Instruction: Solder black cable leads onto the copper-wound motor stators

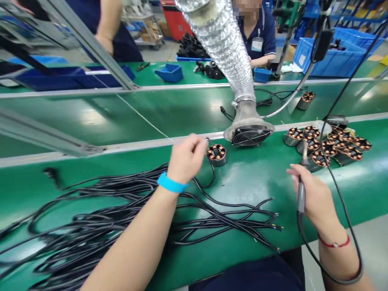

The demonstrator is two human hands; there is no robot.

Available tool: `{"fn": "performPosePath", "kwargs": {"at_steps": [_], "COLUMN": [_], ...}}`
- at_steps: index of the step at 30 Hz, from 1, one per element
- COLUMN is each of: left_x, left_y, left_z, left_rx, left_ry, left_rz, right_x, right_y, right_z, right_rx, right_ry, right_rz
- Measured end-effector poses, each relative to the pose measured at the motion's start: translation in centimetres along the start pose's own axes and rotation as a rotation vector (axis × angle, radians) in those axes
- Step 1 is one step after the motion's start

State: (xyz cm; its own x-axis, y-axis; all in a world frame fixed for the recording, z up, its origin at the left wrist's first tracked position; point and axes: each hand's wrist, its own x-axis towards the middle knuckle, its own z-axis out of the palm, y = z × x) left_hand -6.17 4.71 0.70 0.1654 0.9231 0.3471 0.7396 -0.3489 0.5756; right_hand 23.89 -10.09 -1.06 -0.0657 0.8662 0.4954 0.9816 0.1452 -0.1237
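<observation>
My left hand (187, 158), with a blue wristband, is closed in a pinch on a thin pale wire (142, 116) that runs up to the left. Just right of those fingers a round copper-wound stator (216, 154) stands on the green bench, a black cable curving beside it. My right hand (313, 194) grips the grey handle of a soldering iron (301, 196), its tip end pointing up toward a group of stators (321, 157). Black cables (121, 214) with stripped ends lie under and around my left forearm.
A fume extractor hood (250, 131) on a silver duct hangs over the bench's middle. The iron's black cord loops around the right side. Across a metal rail (157, 140), two people stand behind blue bins (169, 73) and black parts. One more stator (306, 100) sits there.
</observation>
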Motion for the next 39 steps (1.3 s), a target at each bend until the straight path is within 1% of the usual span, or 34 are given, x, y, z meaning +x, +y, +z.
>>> {"fn": "performPosePath", "kwargs": {"at_steps": [1, 3, 4, 5, 6, 8, 10, 11, 12, 14, 16, 17, 18, 19, 22, 24, 26, 27, 28, 29, 31, 32, 33, 36, 38, 39], "left_x": [-1.0, -3.3, -4.3, -5.2, -6.0, -6.8, -7.1, -7.1, -7.0, -6.8, -6.6, -6.4, -6.2, -5.9, -4.9, -4.2, -3.7, -3.5, -3.3, -3.1, -2.8, -2.6, -2.5, -2.3, -2.6, -2.8], "left_y": [1.1, 3.3, 4.2, 4.9, 5.5, 6.0, 6.0, 5.8, 5.6, 5.2, 4.7, 4.5, 4.4, 4.2, 4.0, 4.0, 4.0, 3.9, 3.8, 3.7, 3.2, 3.0, 2.8, 2.4, 2.6, 2.9], "left_z": [0.7, 2.5, 3.4, 4.2, 4.9, 5.8, 6.2, 6.4, 6.6, 7.0, 7.6, 7.9, 8.1, 8.1, 7.7, 7.1, 6.4, 6.1, 5.8, 5.6, 5.0, 4.8, 4.5, 4.1, 4.4, 4.7], "left_rx": [-0.009, 0.034, 0.073, 0.106, 0.123, 0.090, -0.033, -0.125, -0.235, -0.479, -0.716, -0.811, -0.878, -0.916, -0.901, -0.856, -0.803, -0.765, -0.725, -0.686, -0.631, -0.624, -0.631, -0.726, -0.861, -0.947], "left_ry": [-0.146, -0.513, -0.659, -0.767, -0.843, -0.923, -0.954, -0.962, -0.969, -0.972, -0.938, -0.910, -0.877, -0.847, -0.764, -0.681, -0.579, -0.551, -0.564, -0.616, -0.772, -0.844, -0.890, -0.962, -1.016, -1.025], "left_rz": [0.114, 0.330, 0.405, 0.458, 0.489, 0.494, 0.420, 0.343, 0.238, -0.038, -0.309, -0.405, -0.467, -0.499, -0.518, -0.506, -0.444, -0.393, -0.337, -0.282, -0.207, -0.197, -0.206, -0.318, -0.407, -0.443], "right_x": [-0.3, -0.9, -1.1, -1.3, -1.4, -1.5, -1.4, -1.3, -1.2, -0.9, -0.7, -0.6, -0.5, -0.5, -0.5, -0.4, -0.3, -0.2, -0.2, -0.1, 0.1, 0.2, 0.3, 0.7, 0.9, 0.9], "right_y": [1.3, 3.8, 5.0, 6.1, 7.2, 9.0, 10.5, 11.1, 11.6, 12.2, 11.9, 11.4, 10.7, 9.7, 5.7, 2.6, -0.5, -1.9, -3.0, -3.9, -4.7, -4.7, -4.5, -3.2, -2.6, -2.4], "right_z": [-0.5, -1.2, -1.4, -1.6, -1.7, -1.6, -1.0, -0.7, -0.3, 0.4, 0.9, 1.1, 1.3, 1.5, 2.2, 2.8, 3.0, 3.1, 3.0, 2.8, 2.4, 2.2, 2.2, 2.6, 3.5, 4.0], "right_rx": [-0.081, -0.218, -0.264, -0.298, -0.322, -0.347, -0.336, -0.323, -0.310, -0.292, -0.270, -0.242, -0.202, -0.151, 0.013, 0.088, 0.125, 0.140, 0.157, 0.177, 0.240, 0.282, 0.327, 0.443, 0.503, 0.531], "right_ry": [-0.011, -0.029, -0.046, -0.056, -0.065, -0.078, -0.097, -0.109, -0.119, -0.116, -0.078, -0.055, -0.037, -0.026, -0.054, -0.096, -0.114, -0.120, -0.124, -0.131, -0.153, -0.170, -0.186, -0.228, -0.272, -0.291], "right_rz": [0.034, 0.092, 0.114, 0.134, 0.145, 0.139, 0.100, 0.081, 0.068, 0.056, 0.042, 0.024, -0.003, -0.031, -0.113, -0.167, -0.196, -0.214, -0.232, -0.247, -0.261, -0.253, -0.239, -0.208, -0.214, -0.215]}}
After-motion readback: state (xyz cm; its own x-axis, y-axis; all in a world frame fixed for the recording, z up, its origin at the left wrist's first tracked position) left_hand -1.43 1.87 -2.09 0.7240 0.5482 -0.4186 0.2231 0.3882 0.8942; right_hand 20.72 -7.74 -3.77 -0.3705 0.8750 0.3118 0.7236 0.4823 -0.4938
